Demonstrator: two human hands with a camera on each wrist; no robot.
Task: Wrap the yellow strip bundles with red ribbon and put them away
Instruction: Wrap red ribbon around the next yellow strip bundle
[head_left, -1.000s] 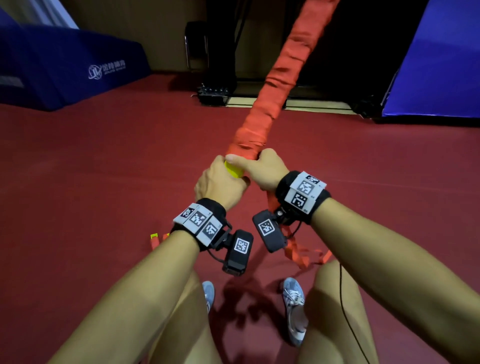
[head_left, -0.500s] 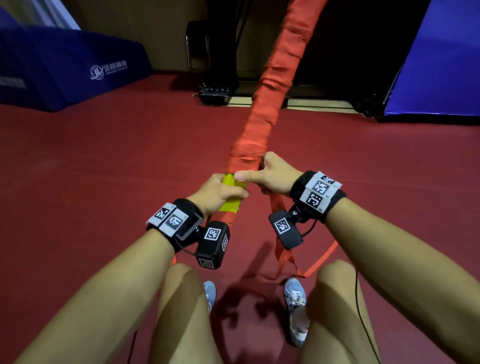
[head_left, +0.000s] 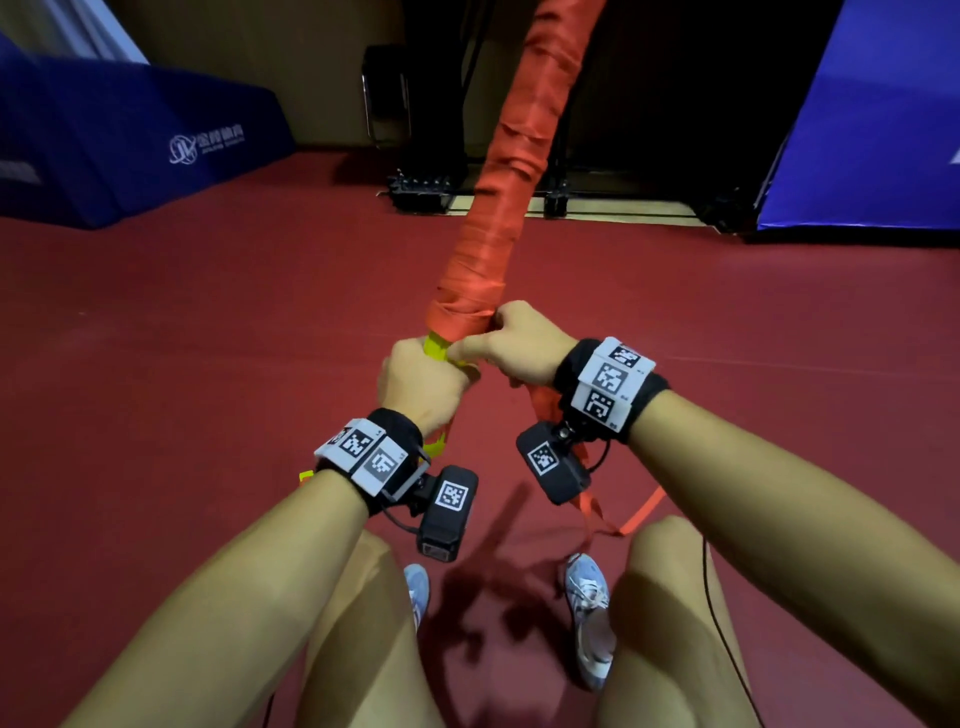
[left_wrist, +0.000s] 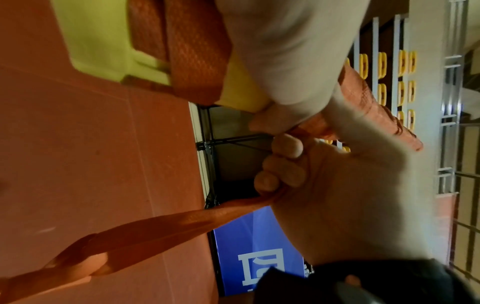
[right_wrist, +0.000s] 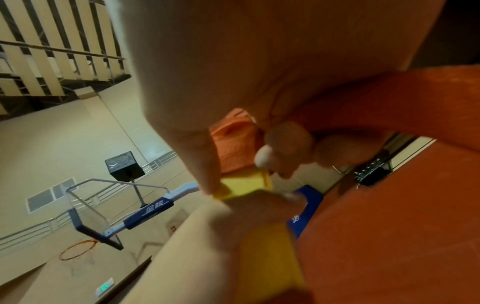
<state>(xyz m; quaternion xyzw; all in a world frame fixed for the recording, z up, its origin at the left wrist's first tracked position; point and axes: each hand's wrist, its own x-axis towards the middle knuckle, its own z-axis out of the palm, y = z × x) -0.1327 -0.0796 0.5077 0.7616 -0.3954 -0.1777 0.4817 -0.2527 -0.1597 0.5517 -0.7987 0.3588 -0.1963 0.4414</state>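
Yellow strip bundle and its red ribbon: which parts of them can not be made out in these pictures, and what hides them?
- Far end of the yellow strip bundle: head view, cut off by the top edge.
- Its bare length: head view, mostly covered by the left hand.
- Loose end of the red ribbon: head view, partly behind the wrist camera under the right hand; left wrist view, leaves at the left edge.
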